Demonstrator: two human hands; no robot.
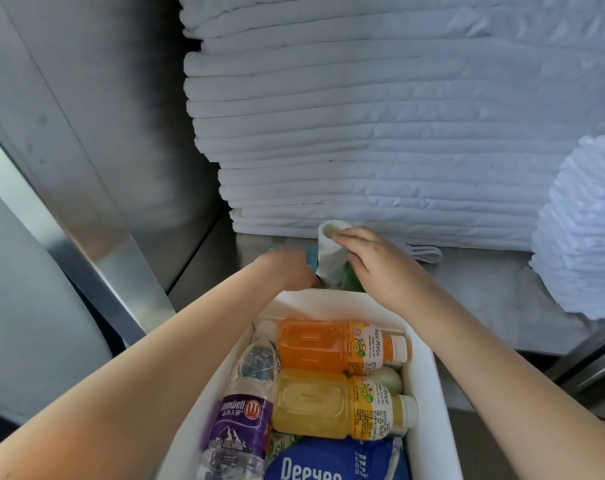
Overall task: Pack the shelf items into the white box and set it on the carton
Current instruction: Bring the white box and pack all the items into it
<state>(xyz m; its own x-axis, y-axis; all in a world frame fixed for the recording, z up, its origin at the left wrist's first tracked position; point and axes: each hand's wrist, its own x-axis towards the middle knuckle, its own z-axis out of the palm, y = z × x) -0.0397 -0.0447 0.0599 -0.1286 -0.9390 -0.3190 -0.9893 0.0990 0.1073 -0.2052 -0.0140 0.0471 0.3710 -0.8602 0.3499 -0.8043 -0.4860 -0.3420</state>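
Bearing stacked linens, the steel shelf lies under the right hand gripping a white roll; left hand blurred, unclear.

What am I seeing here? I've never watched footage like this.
No machine: a person wears a head camera, so this one picture looks down along their bare arms. The right hand grips a white roll at the steel shelf, before stacked white linen. The left hand beside it is too blurred to read. Nearer, the white box holds an orange drink bottle, a yellow drink bottle, a water bottle and a blue pack.
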